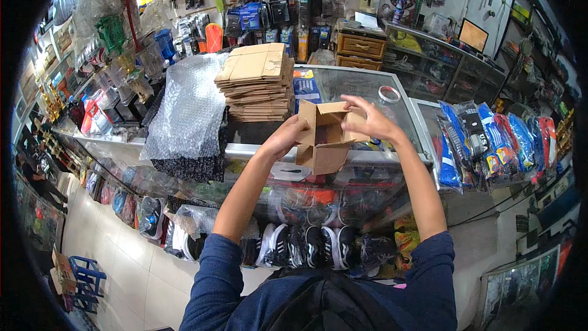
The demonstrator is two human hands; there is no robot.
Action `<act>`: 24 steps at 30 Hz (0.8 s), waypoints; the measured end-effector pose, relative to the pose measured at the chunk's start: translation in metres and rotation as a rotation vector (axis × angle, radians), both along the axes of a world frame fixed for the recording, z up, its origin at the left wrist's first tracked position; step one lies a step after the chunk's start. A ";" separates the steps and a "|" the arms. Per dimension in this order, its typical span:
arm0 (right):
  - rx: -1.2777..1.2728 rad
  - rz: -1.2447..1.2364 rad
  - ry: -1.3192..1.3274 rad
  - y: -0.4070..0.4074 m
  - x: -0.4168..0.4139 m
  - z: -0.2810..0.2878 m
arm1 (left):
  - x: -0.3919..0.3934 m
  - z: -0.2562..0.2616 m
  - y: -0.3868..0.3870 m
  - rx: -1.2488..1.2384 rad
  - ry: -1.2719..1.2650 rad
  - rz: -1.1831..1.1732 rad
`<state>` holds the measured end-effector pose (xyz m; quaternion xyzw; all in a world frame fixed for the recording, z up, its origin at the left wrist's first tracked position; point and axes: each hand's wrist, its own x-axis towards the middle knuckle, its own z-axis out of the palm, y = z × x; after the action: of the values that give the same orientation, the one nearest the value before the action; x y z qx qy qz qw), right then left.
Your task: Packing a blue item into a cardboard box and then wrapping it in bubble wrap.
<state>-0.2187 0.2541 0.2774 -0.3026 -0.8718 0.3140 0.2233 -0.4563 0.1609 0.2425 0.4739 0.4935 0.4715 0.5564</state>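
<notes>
A small cardboard box (330, 156) is held over the front edge of the glass counter, its flaps spread and its inside showing. My left hand (288, 135) grips the box's left flap, thumb toward the opening. On the far right side, my right hand (370, 122) has its fingers spread at the flaps; whether it grips one I cannot tell. Just behind the box rises a stack of flattened cardboard boxes (257, 87). Left of that stack, a sheet of bubble wrap (190, 105) drapes over the counter edge on top of dark speckled material (188, 167).
A roll of tape (389, 94) lies on the glass counter (358, 78). Packaged sportswear (498, 142) covers the counter at right. Wrapped trophies (115, 50) crowd the left end. Shoes (305, 246) line a low shelf before me. A blue plastic stool (87, 278) stands on the floor.
</notes>
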 end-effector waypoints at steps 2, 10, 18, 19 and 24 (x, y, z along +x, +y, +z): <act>0.025 0.197 -0.058 0.005 0.014 -0.012 | 0.003 0.000 0.002 0.009 -0.030 0.006; 0.255 -0.027 0.002 -0.026 -0.003 -0.018 | 0.005 -0.006 0.013 0.141 -0.154 -0.102; 0.218 -0.039 0.179 -0.027 -0.011 -0.024 | -0.001 -0.003 0.012 0.477 0.450 -0.199; 0.195 -0.006 0.203 -0.029 -0.010 -0.022 | -0.001 -0.004 0.013 0.475 0.452 -0.198; 0.019 -0.074 0.582 -0.023 -0.008 -0.031 | -0.001 -0.003 0.019 0.541 0.726 -0.197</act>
<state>-0.2271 0.2313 0.2459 -0.2291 -0.7624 0.3709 0.4782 -0.4577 0.1797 0.2392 0.7811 0.4683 0.3316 0.2461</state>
